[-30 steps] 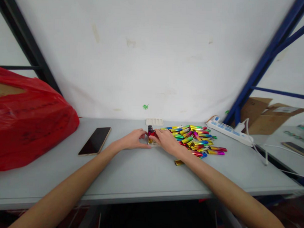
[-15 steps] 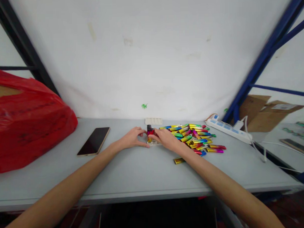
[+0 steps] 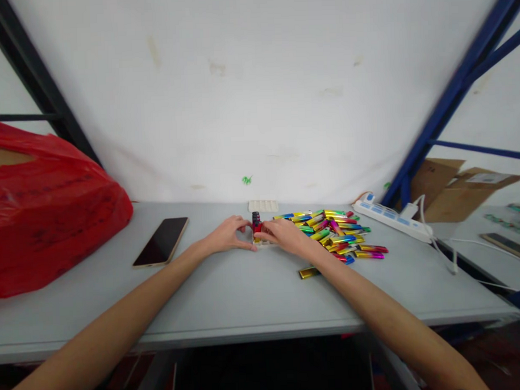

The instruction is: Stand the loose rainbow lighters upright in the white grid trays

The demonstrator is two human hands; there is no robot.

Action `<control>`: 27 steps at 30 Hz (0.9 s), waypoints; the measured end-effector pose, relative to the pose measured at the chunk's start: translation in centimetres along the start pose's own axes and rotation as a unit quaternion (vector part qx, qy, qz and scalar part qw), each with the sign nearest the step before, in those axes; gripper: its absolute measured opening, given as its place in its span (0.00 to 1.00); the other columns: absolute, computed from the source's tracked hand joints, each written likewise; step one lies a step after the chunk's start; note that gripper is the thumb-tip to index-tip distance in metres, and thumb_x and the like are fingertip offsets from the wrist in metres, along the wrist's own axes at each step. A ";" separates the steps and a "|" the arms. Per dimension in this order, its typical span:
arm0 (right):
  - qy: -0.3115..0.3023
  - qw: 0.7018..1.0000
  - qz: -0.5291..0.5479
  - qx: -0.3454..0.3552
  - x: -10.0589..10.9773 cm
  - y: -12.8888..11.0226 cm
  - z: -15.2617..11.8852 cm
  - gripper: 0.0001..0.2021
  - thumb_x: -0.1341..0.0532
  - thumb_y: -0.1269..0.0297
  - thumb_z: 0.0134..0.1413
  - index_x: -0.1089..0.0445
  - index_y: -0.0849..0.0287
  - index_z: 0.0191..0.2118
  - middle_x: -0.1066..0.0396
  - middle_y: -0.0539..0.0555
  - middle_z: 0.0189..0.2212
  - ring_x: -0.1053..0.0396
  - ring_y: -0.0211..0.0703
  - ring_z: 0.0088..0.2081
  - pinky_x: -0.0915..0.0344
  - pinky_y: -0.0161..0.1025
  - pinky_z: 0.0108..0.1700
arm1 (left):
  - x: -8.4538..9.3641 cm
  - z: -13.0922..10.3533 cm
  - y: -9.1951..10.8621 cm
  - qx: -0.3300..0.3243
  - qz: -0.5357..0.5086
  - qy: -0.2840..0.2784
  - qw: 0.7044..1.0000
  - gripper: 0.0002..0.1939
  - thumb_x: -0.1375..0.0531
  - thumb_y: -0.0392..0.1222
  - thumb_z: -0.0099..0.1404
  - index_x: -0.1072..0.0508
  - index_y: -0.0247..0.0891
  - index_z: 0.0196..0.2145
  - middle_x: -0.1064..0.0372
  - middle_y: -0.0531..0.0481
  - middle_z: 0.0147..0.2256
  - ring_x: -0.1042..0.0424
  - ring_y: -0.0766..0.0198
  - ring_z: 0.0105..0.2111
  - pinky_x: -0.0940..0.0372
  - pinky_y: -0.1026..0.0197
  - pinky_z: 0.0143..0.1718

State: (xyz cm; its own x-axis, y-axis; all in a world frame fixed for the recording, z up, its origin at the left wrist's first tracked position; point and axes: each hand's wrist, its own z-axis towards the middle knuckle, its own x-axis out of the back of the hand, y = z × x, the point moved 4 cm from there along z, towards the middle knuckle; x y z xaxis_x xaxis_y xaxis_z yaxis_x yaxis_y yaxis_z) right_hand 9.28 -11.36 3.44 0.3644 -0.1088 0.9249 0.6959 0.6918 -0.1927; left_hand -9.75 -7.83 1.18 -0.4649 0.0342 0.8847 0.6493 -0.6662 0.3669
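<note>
Upright lighters (image 3: pixel 256 222), with black tops and red and yellow bodies, stand in a small pale tray (image 3: pixel 264 242) at the middle of the table. My left hand (image 3: pixel 232 234) is at the tray's left side, thumb and fingers apart in a C shape, nothing between them. On the right, my right hand (image 3: pixel 282 234) has its fingers closed on a lighter beside the others; the fingers partly cover it. Several shiny multicoloured lighters (image 3: pixel 336 235) lie heaped to the right, partly behind my right forearm.
A phone (image 3: pixel 161 241) lies left on the grey table (image 3: pixel 229 301). A red bag (image 3: pixel 51 219) fills the far left. An empty pale tray (image 3: pixel 263 205) is by the wall. A power strip (image 3: pixel 391 218) and cardboard box (image 3: pixel 464 190) are right.
The lighter at my right fingers now stands more in line with the other upright ones. My left hand has hardly moved.
</note>
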 end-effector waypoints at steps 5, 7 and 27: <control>-0.019 0.995 0.093 0.028 4.8 1.0 -2.9 0.17 0.42 0.53 0.71 0.24 0.60 0.37 0.25 0.52 0.31 0.33 0.40 0.31 0.42 0.35 0.36 | 0.0 0.1 0.0 -0.001 -0.001 -0.013 1.000 0.41 0.31 0.74 0.48 0.22 0.38 0.48 0.30 0.46 0.38 0.31 0.51 0.41 0.37 0.56 0.45; -0.060 0.993 0.101 0.031 6.5 1.3 -5.0 0.13 0.39 0.56 0.68 0.23 0.58 0.37 0.23 0.54 0.35 0.30 0.43 0.35 0.39 0.37 0.39 | 0.0 0.1 -0.1 0.003 -0.001 -0.013 1.000 0.41 0.31 0.74 0.48 0.22 0.39 0.48 0.30 0.46 0.38 0.31 0.51 0.41 0.36 0.56 0.45; 0.046 0.988 0.144 -0.014 8.4 0.6 -4.6 0.17 0.43 0.51 0.70 0.25 0.55 0.53 0.24 0.53 0.36 0.31 0.42 0.33 0.38 0.38 0.40 | 0.3 -0.1 0.2 0.002 -0.005 -0.006 1.000 0.40 0.30 0.73 0.48 0.22 0.40 0.48 0.27 0.47 0.38 0.29 0.52 0.41 0.36 0.57 0.43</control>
State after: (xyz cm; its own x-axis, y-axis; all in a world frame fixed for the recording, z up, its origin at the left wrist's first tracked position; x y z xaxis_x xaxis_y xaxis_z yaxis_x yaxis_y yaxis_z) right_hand 15.64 -15.18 9.61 0.6035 0.0249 0.7970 0.5711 0.6841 -0.4537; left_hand -9.80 -8.09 1.46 -0.4643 0.0489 0.8843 0.6470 -0.6631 0.3764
